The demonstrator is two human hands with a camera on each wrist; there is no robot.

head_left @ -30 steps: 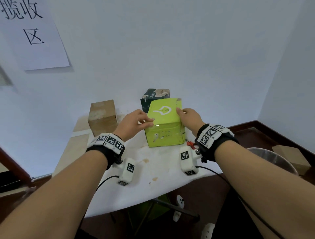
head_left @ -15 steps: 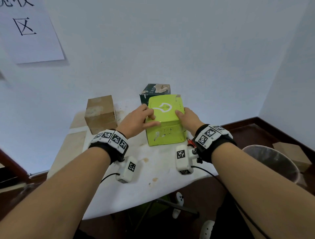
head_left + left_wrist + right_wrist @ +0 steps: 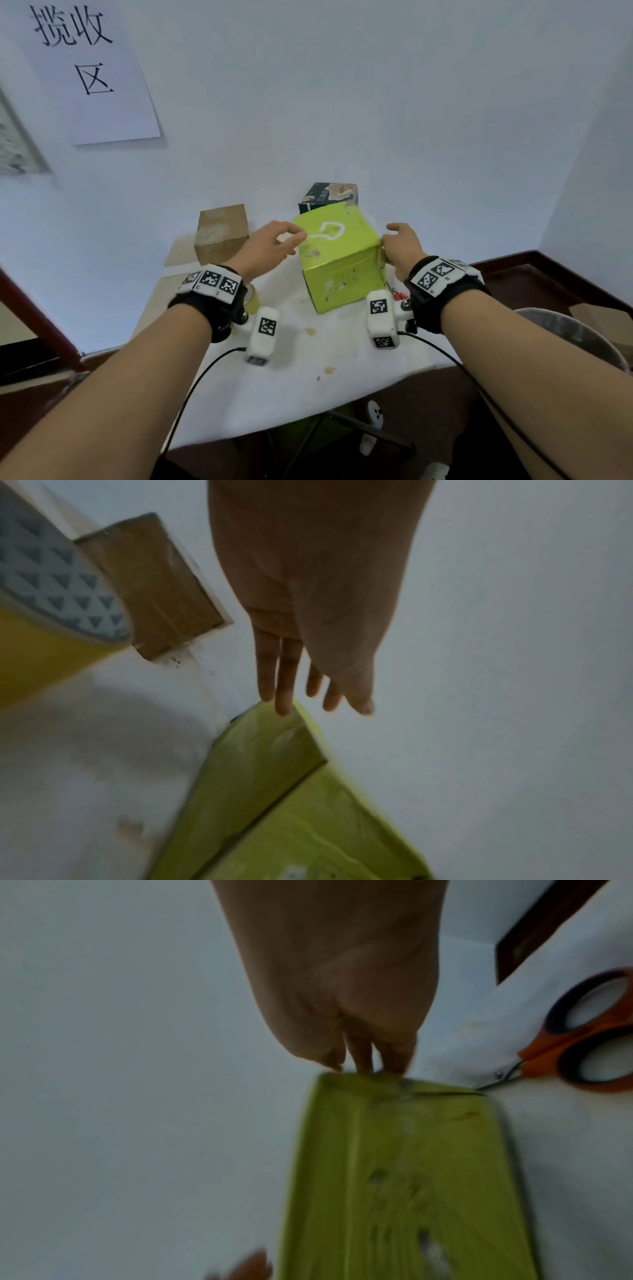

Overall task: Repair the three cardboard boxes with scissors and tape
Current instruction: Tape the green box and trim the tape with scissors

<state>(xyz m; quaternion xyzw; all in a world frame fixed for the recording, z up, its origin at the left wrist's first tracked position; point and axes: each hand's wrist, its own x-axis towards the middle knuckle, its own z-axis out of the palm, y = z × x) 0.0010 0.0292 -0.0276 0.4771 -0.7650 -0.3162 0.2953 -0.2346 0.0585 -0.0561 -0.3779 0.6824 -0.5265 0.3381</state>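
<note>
A lime-green box stands mid-table, turned so one corner faces me. My left hand reaches it from the left, its straight fingertips touching the box's upper left edge. On the box's right side lies my right hand, its fingertips against the upper edge of the green box and the thumb raised. A brown cardboard box sits at the back left, a dark green box behind the lime one. The yellow tape roll lies under my left wrist, the orange-handled scissors under my right.
The white-covered table is small and stands against the wall; its front edge is close to me. A grey waste bin stands on the floor at the right. Stains dot the cloth in front of the lime box.
The lime-green box has been turned, a corner now facing me. Both hands have left its top: the left now touches its left edge, the right its right side.
</note>
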